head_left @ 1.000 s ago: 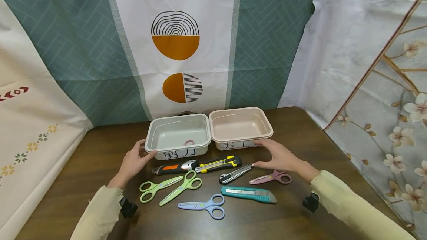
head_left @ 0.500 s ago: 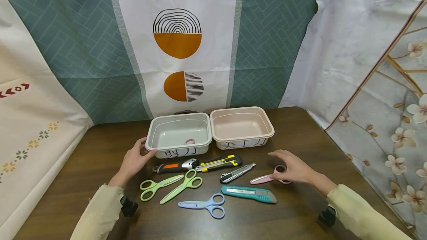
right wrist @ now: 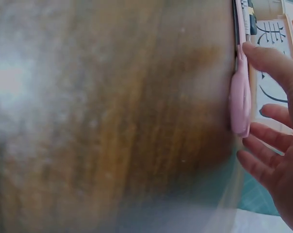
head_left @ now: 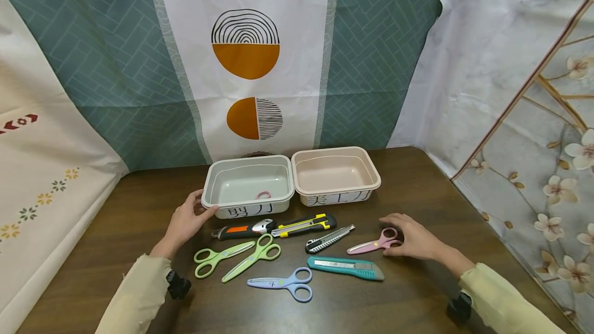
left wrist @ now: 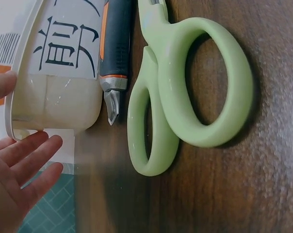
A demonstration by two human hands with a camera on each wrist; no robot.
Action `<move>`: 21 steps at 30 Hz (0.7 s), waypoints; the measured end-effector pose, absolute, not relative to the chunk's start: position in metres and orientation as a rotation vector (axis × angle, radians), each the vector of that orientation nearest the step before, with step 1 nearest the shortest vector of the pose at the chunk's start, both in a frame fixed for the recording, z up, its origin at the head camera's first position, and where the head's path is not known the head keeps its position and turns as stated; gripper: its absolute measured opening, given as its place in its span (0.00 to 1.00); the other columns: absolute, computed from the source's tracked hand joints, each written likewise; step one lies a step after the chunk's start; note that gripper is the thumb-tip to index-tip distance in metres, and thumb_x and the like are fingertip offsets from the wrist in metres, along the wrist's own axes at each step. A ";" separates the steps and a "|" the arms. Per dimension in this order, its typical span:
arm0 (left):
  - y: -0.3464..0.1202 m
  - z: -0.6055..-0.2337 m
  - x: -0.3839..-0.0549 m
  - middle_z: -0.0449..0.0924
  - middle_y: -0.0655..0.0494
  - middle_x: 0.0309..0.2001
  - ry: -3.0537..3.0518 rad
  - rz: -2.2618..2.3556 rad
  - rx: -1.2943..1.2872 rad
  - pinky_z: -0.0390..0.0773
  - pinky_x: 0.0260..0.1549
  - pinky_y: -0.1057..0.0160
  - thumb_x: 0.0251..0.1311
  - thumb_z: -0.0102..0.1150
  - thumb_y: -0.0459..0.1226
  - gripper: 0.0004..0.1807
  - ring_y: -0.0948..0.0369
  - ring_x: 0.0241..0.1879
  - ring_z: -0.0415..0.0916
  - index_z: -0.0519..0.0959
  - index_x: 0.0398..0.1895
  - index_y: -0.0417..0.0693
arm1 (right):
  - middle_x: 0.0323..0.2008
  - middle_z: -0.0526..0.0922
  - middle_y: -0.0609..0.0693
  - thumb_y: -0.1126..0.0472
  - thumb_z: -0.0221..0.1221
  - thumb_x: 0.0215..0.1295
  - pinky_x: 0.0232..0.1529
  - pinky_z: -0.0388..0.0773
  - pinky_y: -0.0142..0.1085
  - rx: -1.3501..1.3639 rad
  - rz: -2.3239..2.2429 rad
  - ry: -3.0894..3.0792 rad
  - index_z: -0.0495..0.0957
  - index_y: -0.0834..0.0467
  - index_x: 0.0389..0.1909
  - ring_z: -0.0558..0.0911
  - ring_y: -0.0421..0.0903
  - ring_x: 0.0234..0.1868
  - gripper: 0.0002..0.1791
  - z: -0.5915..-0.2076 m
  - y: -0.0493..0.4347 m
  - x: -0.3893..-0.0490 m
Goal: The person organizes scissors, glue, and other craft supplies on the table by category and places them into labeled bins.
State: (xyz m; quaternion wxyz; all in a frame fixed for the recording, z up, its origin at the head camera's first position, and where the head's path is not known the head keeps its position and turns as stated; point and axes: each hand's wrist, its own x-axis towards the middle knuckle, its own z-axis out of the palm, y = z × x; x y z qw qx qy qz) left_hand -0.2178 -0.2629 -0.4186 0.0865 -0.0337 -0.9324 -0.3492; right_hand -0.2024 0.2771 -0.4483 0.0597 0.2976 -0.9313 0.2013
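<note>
A grey-green box stands at the back left. My left hand rests against its left front corner, thumb on the front rim and fingers along the side. In the left wrist view these fingers look straight and loose. At the right, pink scissors lie on the table with their blades pointing left. My right hand is spread around the handle end; in the right wrist view its thumb is close to the scissors and touching cannot be told. A pink loop shows inside the grey-green box.
A beige box adjoins the grey-green one. In front lie an orange-black cutter, a yellow-black cutter, a silver cutter and a teal cutter. Two green scissors and blue scissors are nearer the front edge.
My right hand has moved right and nearer, from the beige box and the silver cutter's tip to the pink scissors' handles. The left hand stays at the box corner.
</note>
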 end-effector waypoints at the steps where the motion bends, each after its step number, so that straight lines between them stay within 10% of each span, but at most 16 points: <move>1: -0.263 -0.419 -0.218 0.73 0.36 0.52 -2.777 -1.042 -0.102 0.73 0.41 0.47 0.58 0.56 0.50 0.38 0.45 0.46 0.74 0.57 0.63 0.35 | 0.48 0.75 0.52 0.44 0.70 0.39 0.48 0.69 0.49 0.903 0.607 -2.821 0.74 0.62 0.51 0.73 0.51 0.50 0.39 -0.449 0.277 -0.202; 21: -0.264 -0.421 -0.218 0.74 0.36 0.51 -2.775 -1.037 -0.106 0.73 0.40 0.48 0.58 0.55 0.50 0.38 0.46 0.46 0.75 0.57 0.63 0.35 | 0.38 0.77 0.45 0.53 0.70 0.43 0.37 0.73 0.36 0.988 0.544 -2.736 0.81 0.60 0.39 0.74 0.39 0.37 0.22 -0.453 0.273 -0.204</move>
